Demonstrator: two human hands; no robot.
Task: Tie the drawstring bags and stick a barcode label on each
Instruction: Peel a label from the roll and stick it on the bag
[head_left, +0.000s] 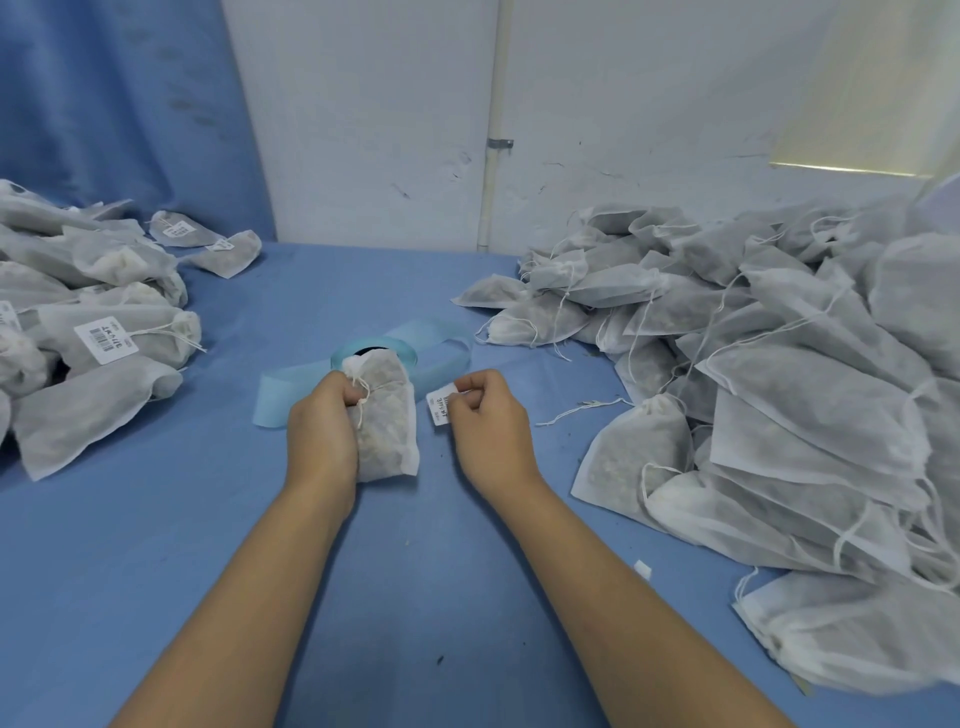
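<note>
- A tied drawstring bag (387, 415) is gripped in the left hand (322, 426), held over the blue table (208, 519) in front of the label roll (374, 351).
- A barcode label (440, 408) is pinched in the closed grip of the right hand (491, 421), just beside the bag, not yet stuck.
- The label could be creased or stuck to the fingers if it is pressed unevenly onto the soft, lumpy fabric.

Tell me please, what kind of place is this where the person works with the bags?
Probably a small packing workshop, not a home. Unlabelled drawstring bags are heaped on the right, finished ones bearing barcode labels on the left, and a blue roll of label backing lies on the blue-covered table.
</note>
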